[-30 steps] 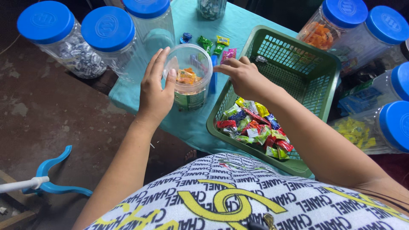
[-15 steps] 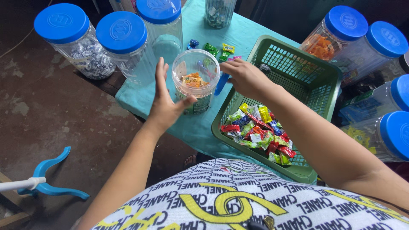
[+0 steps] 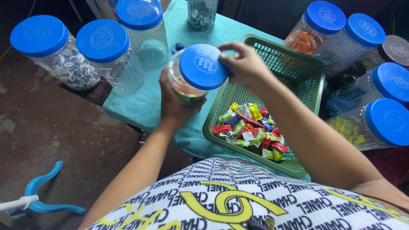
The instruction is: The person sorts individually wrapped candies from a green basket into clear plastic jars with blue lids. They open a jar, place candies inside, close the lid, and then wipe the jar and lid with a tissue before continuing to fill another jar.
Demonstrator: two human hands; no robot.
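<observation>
- While the left hand (image 3: 177,102) wraps round the side of the clear plastic jar (image 3: 184,85) at the upper middle of the frame, the right hand (image 3: 245,66) pinches the rim of the blue lid (image 3: 203,67) and holds it tilted over the jar's mouth.
- The step in hand looks to me like closing the jar: the lid sits above the opening, not yet flat or turned home.
- The next move, by my reckoning, calls for levelling the lid on the mouth and twisting it while the left hand keeps the jar from spinning.
- The jar stands over the teal cloth (image 3: 145,106), just left of the green basket (image 3: 298,72), whose lower corner holds a heap of wrapped sweets (image 3: 251,130).
- Other blue-capped jars ring the scene, at the upper left (image 3: 102,40) and along the right edge (image 3: 387,121).
- Against half a second ago, the jar's mouth was open and showed orange sweets inside; the right hand was resting by the basket rim without a lid. Now the lid covers that opening, and the left hand has shifted lower round the jar.
</observation>
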